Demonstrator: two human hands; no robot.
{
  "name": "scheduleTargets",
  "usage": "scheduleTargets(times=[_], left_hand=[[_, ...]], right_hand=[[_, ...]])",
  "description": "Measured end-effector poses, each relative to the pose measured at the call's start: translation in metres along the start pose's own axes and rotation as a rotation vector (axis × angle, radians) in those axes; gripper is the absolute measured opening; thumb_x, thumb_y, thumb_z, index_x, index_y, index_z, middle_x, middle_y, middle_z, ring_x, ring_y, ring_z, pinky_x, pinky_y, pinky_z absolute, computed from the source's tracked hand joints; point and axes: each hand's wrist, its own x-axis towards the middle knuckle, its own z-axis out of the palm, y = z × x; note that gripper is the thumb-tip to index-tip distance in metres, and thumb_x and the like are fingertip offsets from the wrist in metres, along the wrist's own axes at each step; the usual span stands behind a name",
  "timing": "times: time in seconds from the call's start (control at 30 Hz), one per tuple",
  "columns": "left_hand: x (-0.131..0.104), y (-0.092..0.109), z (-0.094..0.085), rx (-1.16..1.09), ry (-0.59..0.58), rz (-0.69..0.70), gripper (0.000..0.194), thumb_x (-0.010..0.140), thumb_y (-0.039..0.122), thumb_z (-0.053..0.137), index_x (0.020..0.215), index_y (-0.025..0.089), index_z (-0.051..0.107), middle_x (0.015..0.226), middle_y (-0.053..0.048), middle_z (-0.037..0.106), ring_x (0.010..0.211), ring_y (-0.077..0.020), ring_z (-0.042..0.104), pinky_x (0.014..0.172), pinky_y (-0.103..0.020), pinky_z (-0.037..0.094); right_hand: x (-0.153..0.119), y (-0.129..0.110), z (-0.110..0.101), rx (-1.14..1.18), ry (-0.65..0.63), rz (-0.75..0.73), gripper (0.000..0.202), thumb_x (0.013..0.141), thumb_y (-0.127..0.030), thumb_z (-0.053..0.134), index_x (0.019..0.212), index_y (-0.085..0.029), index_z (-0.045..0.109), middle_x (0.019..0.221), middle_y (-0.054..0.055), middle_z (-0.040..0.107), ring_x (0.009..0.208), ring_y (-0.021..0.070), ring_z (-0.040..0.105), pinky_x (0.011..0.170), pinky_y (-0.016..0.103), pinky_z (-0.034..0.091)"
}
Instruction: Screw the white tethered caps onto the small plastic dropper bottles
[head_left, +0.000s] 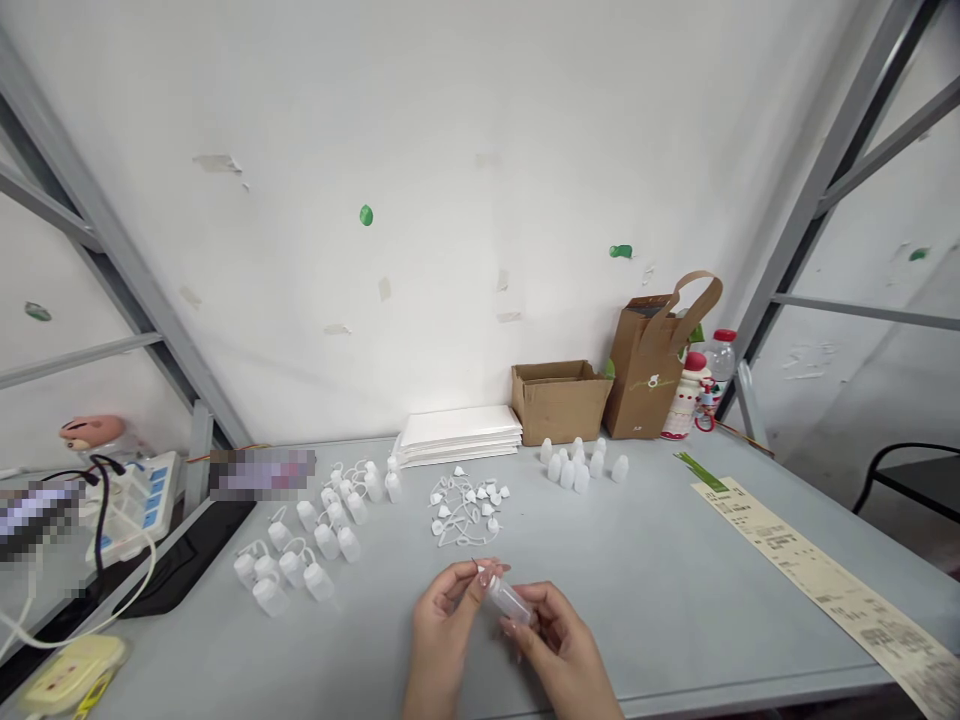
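Two hands (444, 608) (559, 628) on one bottle (511, 602), one box (561, 412)

A gray table (637, 560) bears small bottles (318, 583), white caps (493, 524), stacked white sheets (457, 432), a box (561, 412) and a bag (636, 388).

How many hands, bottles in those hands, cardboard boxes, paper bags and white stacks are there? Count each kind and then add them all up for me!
Hands: 2, the left hand and the right hand
Held in them: 1 small bottle
Cardboard boxes: 1 open cardboard box
Paper bags: 1 brown paper bag
White stacks: 1 white stack
Total: 6
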Motion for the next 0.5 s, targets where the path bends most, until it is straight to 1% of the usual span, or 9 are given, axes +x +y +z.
scheduleTargets(times=[0.07,0.17,0.23,0.3,0.33,0.4,0.47,0.5], left_hand=[[0.001,0.002,-0.002,-0.012,-0.068,-0.024,0.027,0.062,0.042,0.070,0.074,0.017,0.071,0.086,-0.010,0.075,0.089,-0.0263,0.066,0.082,-0.034,0.048],[0.000,0.011,-0.005,-0.007,-0.183,-0.032,0.025,0.064,0.041,0.069,0.074,0.018,0.071,0.088,-0.010,0.074,0.091,-0.0262,0.065,0.085,-0.035,0.046],[-0.001,0.016,-0.006,-0.004,-0.211,-0.030,0.025,0.064,0.041,0.069,0.073,0.018,0.071,0.090,-0.011,0.074,0.092,-0.0264,0.065,0.086,-0.035,0.046],[-0.002,0.019,-0.006,-0.001,-0.190,-0.034,0.025,0.063,0.042,0.069,0.072,0.018,0.071,0.091,-0.011,0.074,0.091,-0.0267,0.065,0.084,-0.035,0.047],[-0.002,0.018,-0.005,-0.002,-0.165,-0.040,0.026,0.061,0.042,0.070,0.071,0.018,0.070,0.090,-0.011,0.074,0.090,-0.0268,0.065,0.083,-0.035,0.047],[-0.001,0.014,-0.003,-0.015,-0.108,-0.049,0.028,0.058,0.043,0.073,0.069,0.017,0.070,0.087,-0.011,0.075,0.089,-0.0269,0.066,0.082,-0.034,0.048],[0.000,0.008,-0.002,-0.049,-0.061,-0.045,0.030,0.056,0.043,0.074,0.070,0.017,0.070,0.085,-0.011,0.075,0.088,-0.0272,0.066,0.081,-0.035,0.048],[0.001,0.004,-0.002,-0.070,-0.045,-0.045,0.031,0.056,0.043,0.074,0.071,0.017,0.070,0.085,-0.012,0.075,0.087,-0.0274,0.066,0.081,-0.035,0.049]], right_hand=[[-0.001,0.001,0.001,0.026,-0.025,0.020,0.032,0.074,-0.048,0.062,0.084,-0.018,0.060,0.062,-0.001,0.058,0.056,0.0136,0.053,0.054,0.023,0.043],[-0.003,-0.001,0.003,0.032,-0.096,0.013,0.039,0.082,-0.054,0.048,0.075,-0.017,0.057,0.051,-0.003,0.053,0.046,0.0112,0.048,0.048,0.021,0.039],[-0.003,-0.003,0.005,0.034,-0.094,-0.005,0.044,0.085,-0.056,0.039,0.068,-0.018,0.054,0.045,-0.004,0.051,0.041,0.0103,0.045,0.045,0.021,0.037],[-0.003,-0.005,0.006,0.024,-0.078,-0.017,0.047,0.086,-0.056,0.037,0.065,-0.018,0.055,0.044,-0.003,0.052,0.040,0.0106,0.046,0.045,0.021,0.038],[-0.002,-0.006,0.007,0.013,-0.078,-0.017,0.046,0.086,-0.056,0.038,0.068,-0.018,0.057,0.045,-0.003,0.054,0.042,0.0113,0.048,0.046,0.022,0.040],[-0.001,-0.005,0.008,-0.002,-0.057,-0.013,0.043,0.083,-0.056,0.043,0.080,-0.017,0.061,0.052,-0.001,0.058,0.047,0.0132,0.052,0.050,0.024,0.042],[-0.001,-0.001,0.009,0.016,-0.001,-0.005,0.044,0.076,-0.057,0.053,0.093,-0.018,0.061,0.059,0.000,0.061,0.051,0.0147,0.055,0.051,0.025,0.043],[0.000,0.001,0.010,0.032,0.034,-0.004,0.045,0.073,-0.057,0.057,0.094,-0.018,0.060,0.061,0.000,0.062,0.053,0.0151,0.055,0.051,0.024,0.043]])
